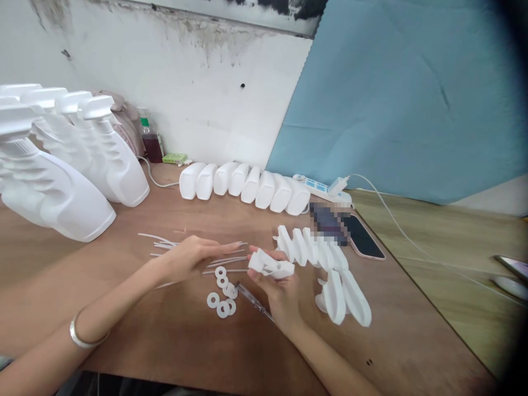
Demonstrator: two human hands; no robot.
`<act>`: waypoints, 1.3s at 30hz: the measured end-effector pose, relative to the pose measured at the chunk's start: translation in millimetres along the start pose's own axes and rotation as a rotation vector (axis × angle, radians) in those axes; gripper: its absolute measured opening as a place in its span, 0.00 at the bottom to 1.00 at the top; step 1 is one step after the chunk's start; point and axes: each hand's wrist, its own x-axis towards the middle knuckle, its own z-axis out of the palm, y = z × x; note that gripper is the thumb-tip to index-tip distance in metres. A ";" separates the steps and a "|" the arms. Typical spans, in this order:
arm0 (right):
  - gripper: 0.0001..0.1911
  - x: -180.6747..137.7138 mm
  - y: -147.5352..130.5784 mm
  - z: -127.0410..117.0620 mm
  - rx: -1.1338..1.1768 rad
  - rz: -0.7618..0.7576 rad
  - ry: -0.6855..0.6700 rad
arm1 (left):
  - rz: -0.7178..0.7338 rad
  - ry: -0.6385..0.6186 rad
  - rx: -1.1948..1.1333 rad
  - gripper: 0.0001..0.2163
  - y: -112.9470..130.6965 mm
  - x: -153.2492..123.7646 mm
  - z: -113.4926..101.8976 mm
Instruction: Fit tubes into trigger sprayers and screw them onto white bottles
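Observation:
My right hand is closed around a white plastic spray-trigger part, held above the table. My left hand hovers just left of it, fingers stretched out toward the part. Beneath the left hand lie several thin white tubes, partly hidden by it. White ring washers lie in a loose cluster between my forearms. A screwdriver-like tool with a clear body lies beside them, its far end hidden by the right hand. White plastic shells are lined up right of that hand.
White spray bottles stand at the left. A row of white containers runs along the wall. At the right are phones and a power strip with a cable. A dark-liquid bottle stands at the back.

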 end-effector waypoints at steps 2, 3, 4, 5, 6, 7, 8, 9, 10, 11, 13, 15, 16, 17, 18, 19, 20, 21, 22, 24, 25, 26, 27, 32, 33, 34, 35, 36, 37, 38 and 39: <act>0.14 -2.0 -2.8 -3.0 -0.016 -0.021 0.028 | -0.121 0.046 -0.052 0.18 -4.3 1.0 -8.2; 0.13 -2.9 -3.5 -4.2 -0.006 -0.016 0.014 | -0.177 0.074 -0.068 0.17 -5.1 3.1 -9.9; 0.13 -3.8 -3.6 -5.1 0.019 -0.007 -0.009 | -0.226 0.092 -0.077 0.15 -5.0 6.6 -9.4; 0.12 -4.3 -3.4 -5.7 0.055 0.006 -0.034 | -0.266 0.103 -0.081 0.15 -4.2 11.2 -6.9; 0.12 -4.6 -2.8 -5.9 0.097 0.013 -0.048 | -0.292 0.109 -0.083 0.14 -3.3 16.9 -2.4; 0.12 -4.5 -2.0 -6.0 0.135 0.019 -0.054 | -0.302 0.105 -0.085 0.13 -2.5 23.2 3.4; 0.12 -4.1 -1.1 -6.0 0.162 0.026 -0.054 | -0.294 0.103 -0.080 0.13 -2.1 29.7 10.0; 0.13 -3.4 -0.2 -6.1 0.176 0.031 -0.048 | -0.269 0.091 -0.065 0.12 -2.2 35.8 16.5; 0.13 -2.6 0.6 -6.3 0.183 0.029 -0.035 | -0.234 0.076 -0.029 0.12 -2.9 41.1 22.2; 0.13 -1.7 1.1 -6.6 0.183 0.020 -0.018 | -0.192 0.062 0.019 0.12 -3.9 45.0 26.3; 0.13 -0.2 1.4 -7.6 0.167 0.002 0.016 | -0.123 0.046 0.121 0.12 -6.4 47.4 29.1; 0.13 1.0 0.4 -8.4 0.143 -0.003 0.034 | -0.105 0.039 0.178 0.14 -8.6 41.4 24.7; 0.13 1.4 -0.4 -8.7 0.135 0.002 0.035 | -0.119 0.025 0.186 0.18 -9.6 35.6 20.9; 0.13 1.9 -1.2 -8.7 0.135 0.013 0.031 | -0.142 -0.006 0.190 0.23 -10.6 28.6 16.7; 0.13 2.4 -1.9 -8.6 0.141 0.025 0.021 | -0.172 -0.051 0.196 0.28 -11.7 20.9 12.7; 0.13 2.8 -2.4 -8.3 0.152 0.040 0.008 | -0.203 -0.097 0.205 0.32 -12.8 13.1 9.3; 0.13 3.2 -2.5 -8.0 0.163 0.057 -0.016 | -0.228 -0.138 0.212 0.34 -13.9 5.7 6.8; 0.14 3.3 -2.4 -7.6 0.169 0.076 -0.057 | -0.248 -0.164 0.218 0.35 -15.0 -0.8 5.4; 0.14 3.1 -2.1 -7.1 0.168 0.096 -0.116 | -0.260 -0.177 0.221 0.35 -15.9 -6.2 5.0; 0.16 1.6 -0.9 -6.0 0.132 0.129 -0.274 | -0.264 -0.169 0.216 0.34 -17.0 -13.3 6.6; 0.17 0.3 -0.3 -5.2 0.093 0.138 -0.358 | -0.261 -0.158 0.212 0.33 -17.3 -15.1 8.2; 0.17 -1.3 0.1 -4.2 0.037 0.139 -0.435 | -0.255 -0.149 0.208 0.32 -17.3 -15.9 10.0; 0.17 -2.8 0.4 -3.0 -0.033 0.130 -0.496 | -0.248 -0.140 0.204 0.32 -17.1 -16.1 12.0; 0.18 -5.8 -0.8 4.2 -0.357 0.012 -0.632 | -0.240 -0.082 0.233 0.26 -15.0 -13.2 20.1; 0.17 -5.3 -1.7 5.3 -0.399 -0.014 -0.642 | -0.238 -0.073 0.243 0.25 -14.4 -12.7 21.0; 0.17 -4.7 -2.9 6.3 -0.438 -0.042 -0.650 | -0.234 -0.066 0.253 0.25 -13.8 -12.3 21.7; 0.16 -4.2 -4.2 7.0 -0.475 -0.070 -0.658 | -0.227 -0.060 0.262 0.24 -13.3 -11.9 22.2; 0.16 -3.8 -5.6 7.4 -0.511 -0.095 -0.667 | -0.221 -0.052 0.271 0.24 -12.9 -11.6 22.7; 0.16 -3.7 -6.9 7.6 -0.543 -0.117 -0.674 | -0.217 -0.044 0.280 0.23 -12.6 -11.4 23.1; 0.16 -3.9 -7.9 7.6 -0.569 -0.133 -0.679 | -0.217 -0.035 0.289 0.22 -12.5 -11.2 23.5; 0.16 -4.3 -8.3 7.3 -0.587 -0.142 -0.681 | -0.219 -0.026 0.298 0.21 -12.6 -11.0 23.9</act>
